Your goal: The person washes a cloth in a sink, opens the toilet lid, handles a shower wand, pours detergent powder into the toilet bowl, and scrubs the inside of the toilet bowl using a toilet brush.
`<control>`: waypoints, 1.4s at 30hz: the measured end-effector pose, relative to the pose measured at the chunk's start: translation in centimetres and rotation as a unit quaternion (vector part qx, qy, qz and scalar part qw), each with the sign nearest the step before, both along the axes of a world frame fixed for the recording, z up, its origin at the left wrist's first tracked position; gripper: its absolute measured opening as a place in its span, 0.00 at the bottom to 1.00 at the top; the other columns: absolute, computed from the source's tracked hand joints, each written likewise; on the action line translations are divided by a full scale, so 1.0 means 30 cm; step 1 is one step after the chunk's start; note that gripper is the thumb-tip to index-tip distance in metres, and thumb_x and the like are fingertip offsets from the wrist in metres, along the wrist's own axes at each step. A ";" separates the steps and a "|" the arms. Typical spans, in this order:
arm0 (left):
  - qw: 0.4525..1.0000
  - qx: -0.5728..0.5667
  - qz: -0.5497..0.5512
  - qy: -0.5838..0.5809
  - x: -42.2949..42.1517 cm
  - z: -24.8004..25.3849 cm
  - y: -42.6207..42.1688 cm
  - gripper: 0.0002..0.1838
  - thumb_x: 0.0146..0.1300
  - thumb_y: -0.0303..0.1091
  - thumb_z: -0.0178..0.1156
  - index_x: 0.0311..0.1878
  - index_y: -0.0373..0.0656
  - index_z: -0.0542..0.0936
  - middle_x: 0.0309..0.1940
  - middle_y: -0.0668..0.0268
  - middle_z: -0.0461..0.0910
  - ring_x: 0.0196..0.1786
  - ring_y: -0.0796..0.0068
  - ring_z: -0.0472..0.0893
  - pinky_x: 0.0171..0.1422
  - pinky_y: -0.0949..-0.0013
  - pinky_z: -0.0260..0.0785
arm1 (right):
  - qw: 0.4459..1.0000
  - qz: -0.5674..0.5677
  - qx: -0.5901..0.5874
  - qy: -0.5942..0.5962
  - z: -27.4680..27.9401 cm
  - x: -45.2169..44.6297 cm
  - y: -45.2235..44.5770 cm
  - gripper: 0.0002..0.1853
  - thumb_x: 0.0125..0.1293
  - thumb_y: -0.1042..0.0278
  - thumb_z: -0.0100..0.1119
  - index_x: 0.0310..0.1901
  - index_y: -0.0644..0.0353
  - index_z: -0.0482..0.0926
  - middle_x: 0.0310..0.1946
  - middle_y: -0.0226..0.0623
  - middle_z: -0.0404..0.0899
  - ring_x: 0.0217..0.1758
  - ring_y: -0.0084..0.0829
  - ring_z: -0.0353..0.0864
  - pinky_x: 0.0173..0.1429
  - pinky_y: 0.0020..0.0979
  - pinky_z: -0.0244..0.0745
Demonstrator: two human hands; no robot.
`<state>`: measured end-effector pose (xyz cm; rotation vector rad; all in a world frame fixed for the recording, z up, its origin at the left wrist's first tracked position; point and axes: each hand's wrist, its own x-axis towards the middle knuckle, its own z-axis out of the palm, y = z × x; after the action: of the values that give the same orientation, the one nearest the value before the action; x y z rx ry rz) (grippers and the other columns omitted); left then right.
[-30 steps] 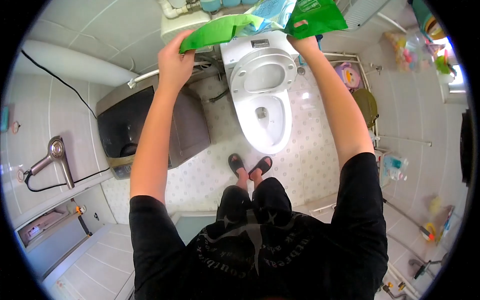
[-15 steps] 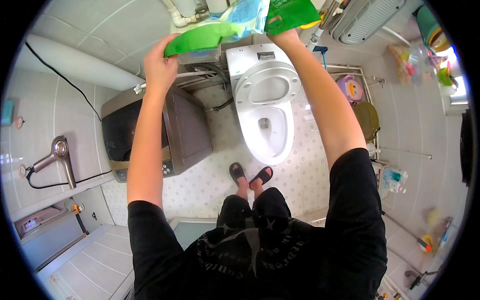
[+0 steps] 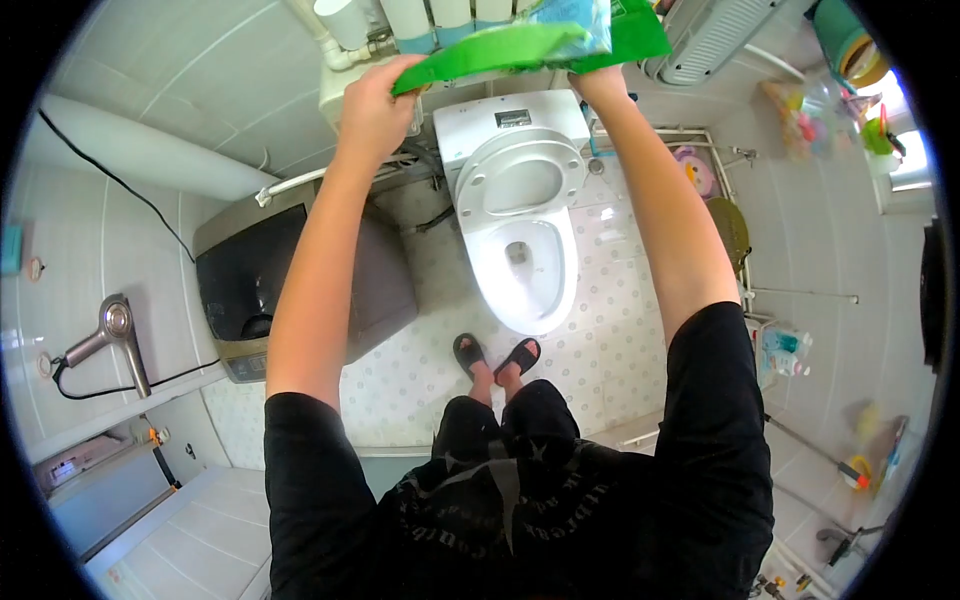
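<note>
A soft plastic packet, green with a pale blue and white printed part, is held up at the top of the head view, above the toilet tank. My left hand is closed on its left green end. The fingers of my right hand pinch the lower edge near its right end, partly hidden behind the plastic. Both arms reach forward. Below the packet stands the white toilet, its lid and seat raised and its bowl uncovered. The packet's top runs out of view.
On the left is a dark washing machine; a hair dryer hangs on the wall. White and blue containers line a shelf behind the packet. A purple basin and a rack stand right of the toilet. Dark sandals are on my feet.
The packet and both hands have shifted right in view, the left hand most. More of the shelf containers shows behind the packet. The camera view has tilted slightly.
</note>
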<state>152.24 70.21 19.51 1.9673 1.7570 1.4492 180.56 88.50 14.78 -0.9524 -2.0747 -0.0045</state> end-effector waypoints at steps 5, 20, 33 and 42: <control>0.996 0.063 -0.005 0.066 0.017 -0.005 0.030 0.17 0.63 0.22 0.62 0.55 0.46 0.83 0.46 0.55 0.86 0.43 0.61 0.86 0.47 0.68 0.76 | 0.992 -0.053 -0.068 -0.089 -0.083 0.071 0.049 0.32 0.61 0.65 0.63 0.69 0.52 0.70 0.70 0.48 0.68 0.74 0.50 0.64 0.76 0.45 0.62; 0.996 0.026 0.076 0.030 -0.253 -0.027 -0.168 0.15 0.66 0.22 0.60 0.55 0.42 0.82 0.40 0.57 0.85 0.39 0.73 0.82 0.46 0.72 0.72 | 0.990 -0.001 -0.068 -0.120 -0.112 -0.291 -0.058 0.18 0.56 0.76 0.58 0.50 0.61 0.78 0.47 0.54 0.81 0.52 0.55 0.80 0.54 0.49 0.77; 0.989 -0.032 0.104 -0.101 -0.197 -0.088 -0.206 0.14 0.70 0.28 0.61 0.57 0.39 0.81 0.39 0.62 0.85 0.39 0.78 0.79 0.48 0.73 0.71 | 0.995 -0.043 -0.075 -0.053 -0.033 -0.221 -0.113 0.13 0.54 0.77 0.62 0.42 0.57 0.85 0.39 0.53 0.84 0.44 0.55 0.83 0.50 0.49 0.79; 0.785 -0.054 0.081 -0.611 -0.136 -0.331 -0.347 0.25 0.73 0.36 0.62 0.68 0.38 0.70 0.60 0.64 0.78 0.58 0.73 0.77 0.61 0.68 0.69 | 0.918 0.055 -0.371 0.130 0.090 -0.084 -0.243 0.11 0.65 0.70 0.67 0.44 0.67 0.85 0.27 0.33 0.81 0.31 0.22 0.73 0.37 0.28 0.69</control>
<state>148.16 59.81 9.59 0.4241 1.2510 1.8943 178.05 81.20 17.49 -1.1850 -1.8810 0.9763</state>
